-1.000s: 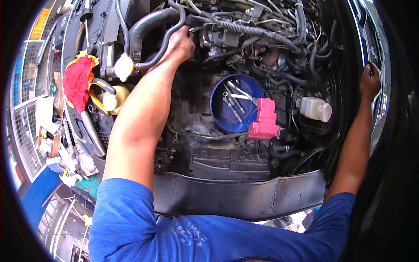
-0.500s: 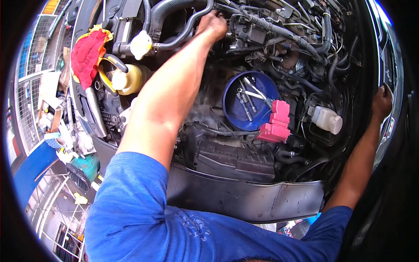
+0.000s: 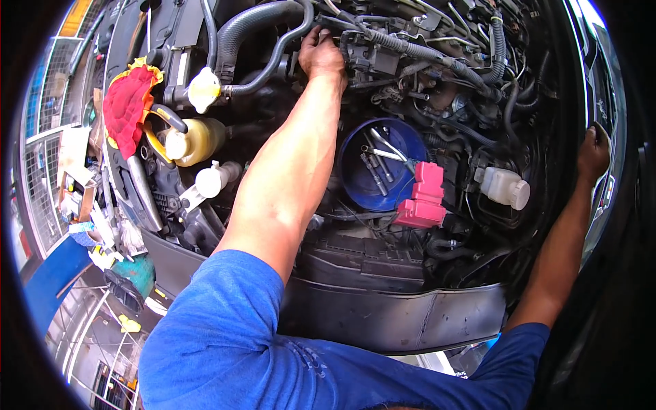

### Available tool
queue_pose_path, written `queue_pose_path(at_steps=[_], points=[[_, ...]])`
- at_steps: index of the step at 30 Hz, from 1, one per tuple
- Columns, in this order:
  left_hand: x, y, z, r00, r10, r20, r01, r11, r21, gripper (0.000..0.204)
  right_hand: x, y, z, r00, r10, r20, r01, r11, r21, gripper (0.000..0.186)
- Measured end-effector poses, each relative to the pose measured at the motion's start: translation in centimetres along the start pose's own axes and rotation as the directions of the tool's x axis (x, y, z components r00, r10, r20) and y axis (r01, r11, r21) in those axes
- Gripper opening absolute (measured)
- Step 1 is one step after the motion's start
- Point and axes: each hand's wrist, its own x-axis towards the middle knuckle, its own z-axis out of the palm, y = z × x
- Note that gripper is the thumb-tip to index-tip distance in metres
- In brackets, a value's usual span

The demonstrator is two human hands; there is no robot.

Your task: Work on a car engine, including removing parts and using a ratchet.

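Observation:
My left hand (image 3: 321, 58) is in the engine bay among black hoses (image 3: 273, 72) and metal fittings, fingers curled at a part I cannot make out. My right hand (image 3: 593, 150) grips the body edge (image 3: 586, 89) along the bay's right side. Between my arms sits a blue round bowl (image 3: 359, 184) holding several metal tools (image 3: 376, 171), beside a pink plastic cover (image 3: 420, 212). A white fluid reservoir (image 3: 502, 188) is right of the cover.
A red and yellow cloth (image 3: 126, 109) lies on the bay's left edge, near a yellowish reservoir (image 3: 195, 140) and white cap (image 3: 205, 89). A dark fender cover (image 3: 396, 321) drapes the near edge. Clutter (image 3: 82, 191) and wire-mesh panels (image 3: 51, 184) stand at far left.
My left forearm has shifted right and stands more upright; its hand remains among the hoses, turned differently. The view moved slightly. My right hand stays on the edge.

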Motion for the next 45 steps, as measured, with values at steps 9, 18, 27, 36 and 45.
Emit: queue_pose_path(at_steps=[9, 18, 27, 36, 45], points=[[-0.6, 0.1, 0.8, 0.993, -0.026, -0.116, 0.005, 0.984, -0.179, 0.016, -0.2, -0.5, -0.1, 1.0, 0.01, -0.005, -0.01, 0.999, 0.036, 0.031], [-0.2, -0.5, 0.9, 0.998, -0.052, 0.028, 0.058, 0.945, -0.323, 0.008, 0.0, 0.3, 0.3, 0.999, -0.027, -0.019, 0.027, 1.0, 0.01, 0.031], [0.7, -0.6, 0.4, 0.987, -0.091, 0.133, 0.135, 0.917, -0.374, 0.008, -0.4, -0.4, 0.0, 1.0, -0.002, -0.011, 0.003, 0.998, 0.067, 0.029], [1.9, -2.1, -0.5, 0.998, 0.028, -0.062, -0.038, 0.985, -0.167, 0.001, -0.3, -0.4, 0.0, 1.0, 0.001, -0.027, -0.002, 1.0, -0.025, 0.03], [1.8, -2.2, -0.3, 0.994, -0.001, -0.111, -0.022, 0.978, -0.206, 0.009, -0.3, -0.3, 0.0, 1.0, 0.011, -0.018, -0.011, 1.0, 0.008, 0.029]])
